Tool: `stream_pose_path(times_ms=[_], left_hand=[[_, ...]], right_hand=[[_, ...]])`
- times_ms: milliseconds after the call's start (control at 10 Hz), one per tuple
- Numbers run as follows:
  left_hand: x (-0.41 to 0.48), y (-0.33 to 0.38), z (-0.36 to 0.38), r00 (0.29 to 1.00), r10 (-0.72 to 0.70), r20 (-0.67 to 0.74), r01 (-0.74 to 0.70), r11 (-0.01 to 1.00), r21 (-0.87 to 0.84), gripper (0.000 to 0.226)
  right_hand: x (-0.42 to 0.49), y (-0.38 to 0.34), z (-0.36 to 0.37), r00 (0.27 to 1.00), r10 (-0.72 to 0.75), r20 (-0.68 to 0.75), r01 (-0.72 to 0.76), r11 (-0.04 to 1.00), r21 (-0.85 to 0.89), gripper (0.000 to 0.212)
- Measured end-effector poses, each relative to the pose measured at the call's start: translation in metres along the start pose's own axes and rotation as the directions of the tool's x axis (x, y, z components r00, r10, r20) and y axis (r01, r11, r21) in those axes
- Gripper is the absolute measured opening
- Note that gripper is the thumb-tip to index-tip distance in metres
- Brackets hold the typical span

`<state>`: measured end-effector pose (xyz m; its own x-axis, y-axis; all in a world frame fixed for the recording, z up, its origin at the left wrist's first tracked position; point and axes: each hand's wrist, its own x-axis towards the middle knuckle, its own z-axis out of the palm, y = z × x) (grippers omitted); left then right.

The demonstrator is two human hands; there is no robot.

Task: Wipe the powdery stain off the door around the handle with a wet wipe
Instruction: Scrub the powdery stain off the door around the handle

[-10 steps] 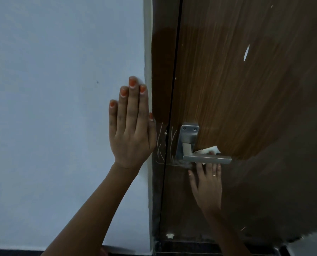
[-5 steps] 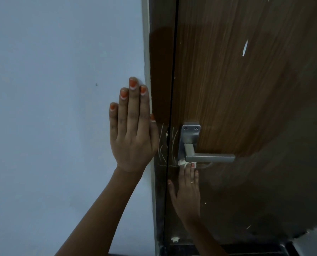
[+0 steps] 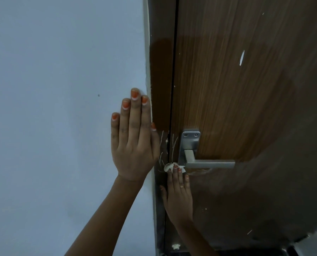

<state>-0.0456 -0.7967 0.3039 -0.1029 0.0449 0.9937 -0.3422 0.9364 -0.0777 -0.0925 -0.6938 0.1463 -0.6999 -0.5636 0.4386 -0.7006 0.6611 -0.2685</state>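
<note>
A brown wooden door carries a silver lever handle on a metal plate. White powdery streaks run along the door edge and frame left of the plate. My right hand presses a crumpled white wet wipe against the door just below and left of the plate, fingertips on the wipe. My left hand lies flat, fingers together and pointing up, on the pale wall beside the frame.
A pale blue-grey wall fills the left half. A dark door frame separates wall and door. A white scuff marks the upper door. A small white stopper sits near the floor.
My right hand has slid the wipe leftward from under the lever to the door edge below the plate. My left hand has stayed on the wall.
</note>
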Motion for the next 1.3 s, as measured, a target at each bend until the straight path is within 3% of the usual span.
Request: stream_pose_path(times_ms=[100,300,600,700,800,1000,1100,1200,1300], left_hand=[[0.001,0.0,-0.001,1.0,0.004,0.006,-0.004,1.0,-0.002,0.058],[0.0,0.0,-0.002,1.0,0.01,0.008,-0.01,1.0,-0.003,0.059],[0.0,0.001,-0.001,1.0,0.0,0.008,0.0,1.0,-0.009,0.06],[0.0,0.0,-0.001,1.0,0.002,0.013,-0.002,1.0,-0.01,0.061],[0.001,0.0,-0.002,1.0,0.002,0.014,-0.001,1.0,-0.011,0.061],[0.001,0.001,-0.002,1.0,0.003,0.008,-0.003,1.0,-0.017,0.059],[0.001,0.001,-0.002,1.0,0.004,0.006,-0.004,1.0,-0.015,0.058],[0.002,0.001,-0.002,1.0,0.002,0.009,-0.002,1.0,-0.015,0.057],[0.002,0.001,-0.003,1.0,0.005,0.008,-0.005,1.0,-0.019,0.057]], right_hand=[[0.007,-0.005,-0.005,0.996,-0.088,-0.01,0.088,0.995,-0.037,0.062],[0.033,-0.03,-0.02,0.989,-0.012,-0.149,0.001,0.997,-0.078,0.059],[0.017,-0.024,-0.016,0.973,-0.07,-0.22,0.055,0.996,-0.074,0.054],[0.034,-0.034,-0.025,0.931,-0.079,-0.355,0.047,0.994,-0.099,0.048],[0.041,-0.041,-0.032,0.94,-0.042,-0.339,0.013,0.996,-0.087,0.071],[0.028,-0.041,-0.04,0.969,-0.007,-0.246,-0.003,0.999,-0.041,0.057],[0.045,-0.049,-0.053,0.961,0.012,-0.275,-0.012,1.0,0.001,0.075],[0.056,-0.053,-0.059,0.949,0.013,-0.315,0.001,0.999,0.043,0.076],[0.047,-0.048,-0.052,0.965,-0.011,-0.263,0.015,1.0,0.013,0.075]])
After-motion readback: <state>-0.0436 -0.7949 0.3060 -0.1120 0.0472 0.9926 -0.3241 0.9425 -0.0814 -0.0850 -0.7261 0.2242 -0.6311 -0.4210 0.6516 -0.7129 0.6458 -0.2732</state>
